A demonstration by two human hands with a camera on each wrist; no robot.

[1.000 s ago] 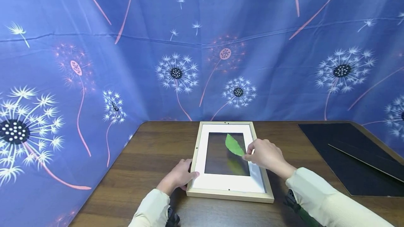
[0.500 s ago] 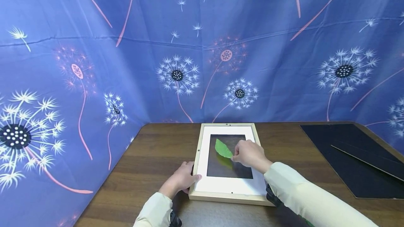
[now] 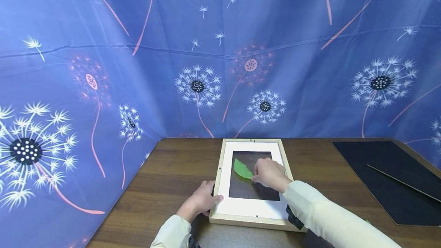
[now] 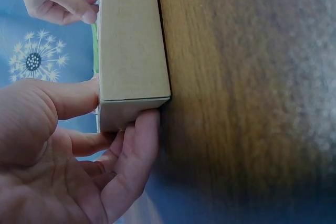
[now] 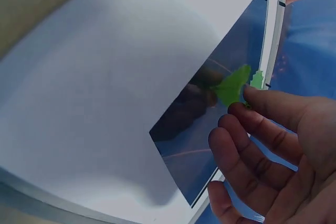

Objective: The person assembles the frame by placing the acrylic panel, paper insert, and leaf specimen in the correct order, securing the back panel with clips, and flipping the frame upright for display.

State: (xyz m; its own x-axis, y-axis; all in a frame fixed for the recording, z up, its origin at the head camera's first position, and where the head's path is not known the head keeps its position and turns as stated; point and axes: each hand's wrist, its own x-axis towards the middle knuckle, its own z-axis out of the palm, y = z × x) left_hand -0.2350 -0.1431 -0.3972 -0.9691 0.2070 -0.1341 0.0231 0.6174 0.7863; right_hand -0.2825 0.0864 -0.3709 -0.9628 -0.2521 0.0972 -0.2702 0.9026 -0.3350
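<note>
A pale wooden picture frame lies on the table, with a white mat around a dark, glossy pane. My left hand grips its near left side; in the left wrist view the thumb lies at the upper edge and the fingers curl against the outer side. Over the pane, my right hand pinches a green leaf by its stem end, between thumb and index finger. The leaf's tip points away to the left. In the right wrist view the pane mirrors the leaf and fingers, and the thumb hides part of the leaf.
At the right of the wooden table lies a black board with a thin strip edge across it. A bit of green shows beside my right sleeve. A blue dandelion-print cloth hangs behind and along the left.
My right hand has carried the leaf leftward from the pane's right side to over its middle, and lower. The left hand keeps its hold on the frame. The head view has tilted slightly.
</note>
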